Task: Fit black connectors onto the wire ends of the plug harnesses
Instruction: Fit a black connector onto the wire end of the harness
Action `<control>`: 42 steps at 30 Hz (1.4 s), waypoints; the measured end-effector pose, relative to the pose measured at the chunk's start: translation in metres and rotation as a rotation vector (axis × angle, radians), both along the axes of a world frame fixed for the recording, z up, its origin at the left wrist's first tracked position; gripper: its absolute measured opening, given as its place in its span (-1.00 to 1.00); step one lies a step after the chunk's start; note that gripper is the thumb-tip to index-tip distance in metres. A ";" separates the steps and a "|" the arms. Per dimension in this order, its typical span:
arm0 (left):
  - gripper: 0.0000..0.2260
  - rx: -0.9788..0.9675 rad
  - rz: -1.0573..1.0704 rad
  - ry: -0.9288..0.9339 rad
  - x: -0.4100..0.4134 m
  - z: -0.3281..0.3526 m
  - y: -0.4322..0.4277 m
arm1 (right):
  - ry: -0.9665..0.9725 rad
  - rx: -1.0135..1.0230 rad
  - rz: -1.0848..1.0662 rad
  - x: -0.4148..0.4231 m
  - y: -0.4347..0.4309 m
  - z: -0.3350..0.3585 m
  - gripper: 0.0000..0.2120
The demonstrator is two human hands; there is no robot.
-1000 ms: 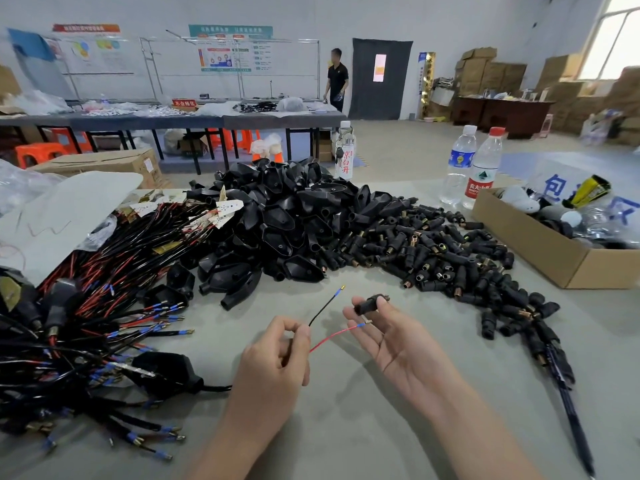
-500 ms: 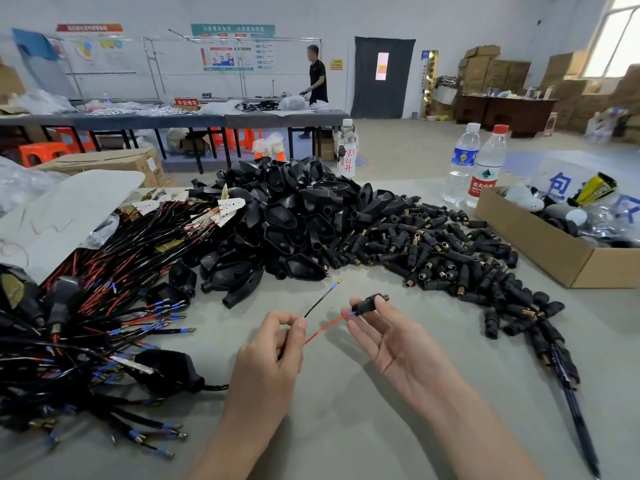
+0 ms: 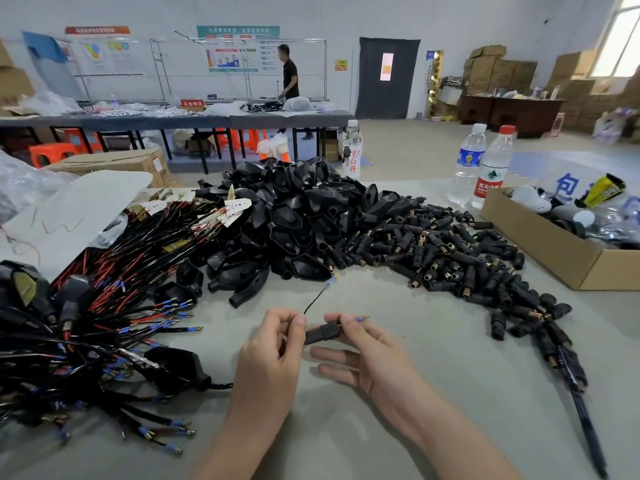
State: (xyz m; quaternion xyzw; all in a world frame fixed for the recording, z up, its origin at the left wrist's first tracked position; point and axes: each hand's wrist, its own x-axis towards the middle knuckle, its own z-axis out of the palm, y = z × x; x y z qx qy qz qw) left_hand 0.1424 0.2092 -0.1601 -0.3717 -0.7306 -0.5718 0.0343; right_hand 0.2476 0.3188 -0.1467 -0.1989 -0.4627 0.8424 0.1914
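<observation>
Black connector (image 3: 322, 332) sits between both hands, long axis roughly left-right, left end slightly lower. Right hand (image 3: 367, 358) grip: thumb and index clamped on connector's right end, other fingers loose underneath. Left hand (image 3: 273, 348) grip: pinched on harness wires right at connector's left mouth. Blue-sleeved tip (image 3: 362, 319) pokes out past right fingers, so judging one wire is through. Black wire (image 3: 317, 296) free, angles up and away from left pinch. Next fit likely needs fresh connector from pile (image 3: 450, 258) on tabletop (image 3: 450, 393); right hand nearer.
</observation>
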 end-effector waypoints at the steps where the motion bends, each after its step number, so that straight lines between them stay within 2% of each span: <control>1: -0.86 0.004 -0.006 -0.022 0.001 0.001 0.000 | -0.002 0.003 -0.019 0.000 0.001 0.000 -0.73; 7: -0.93 0.264 -0.209 -0.479 -0.006 0.016 -0.001 | 0.017 -0.036 -0.083 0.001 0.007 0.000 -0.74; 10: -0.72 0.275 -0.254 -0.557 -0.010 0.019 -0.004 | 0.047 -0.090 -0.102 0.001 0.010 -0.002 -0.74; 12: -0.69 0.249 -0.306 -0.581 -0.011 0.021 -0.007 | 0.071 -0.146 -0.116 0.002 0.013 -0.002 -0.74; 16: -0.81 0.098 -0.395 -0.542 -0.011 0.021 -0.011 | 0.095 -0.227 -0.154 0.004 0.018 -0.002 -0.74; 19: -0.86 0.099 -0.379 -0.534 -0.008 0.022 -0.011 | 0.094 -0.236 -0.164 0.004 0.020 -0.003 -0.74; 24: -0.77 0.038 -0.401 -0.487 -0.005 0.027 -0.012 | 0.097 -0.247 -0.174 0.004 0.019 0.000 -0.74; 30: -0.82 -0.040 -0.450 -0.463 -0.004 0.026 -0.014 | 0.093 -0.241 -0.183 0.004 0.018 0.002 -0.75; 42: -0.82 -0.011 -0.341 -0.452 -0.008 0.019 -0.011 | 0.090 -0.144 -0.145 0.007 0.018 0.006 -0.73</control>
